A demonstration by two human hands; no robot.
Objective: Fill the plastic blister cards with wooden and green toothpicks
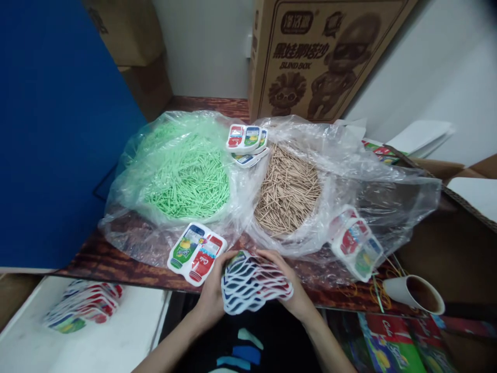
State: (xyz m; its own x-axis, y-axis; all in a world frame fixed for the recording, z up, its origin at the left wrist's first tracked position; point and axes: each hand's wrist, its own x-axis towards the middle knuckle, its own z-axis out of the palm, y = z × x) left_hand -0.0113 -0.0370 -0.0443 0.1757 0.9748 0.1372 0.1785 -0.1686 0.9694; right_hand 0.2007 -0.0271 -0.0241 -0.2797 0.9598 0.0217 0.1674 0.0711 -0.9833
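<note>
Both my hands hold a fanned stack of printed drink-bottle-shaped cards just below the table's front edge. My left hand grips the stack's left side, fingers closed around it. My right hand grips the right side, thumb on top. Just left of my left hand, a flat double-bottle card lies on the table. Behind it sit a clear bag of green sticks and a clear bag of tan sticks.
A small pile of the same cards rests between the bags, another pile at the right, another on a white surface at lower left. A paper cup lies tipped at right. A cardboard box stands behind.
</note>
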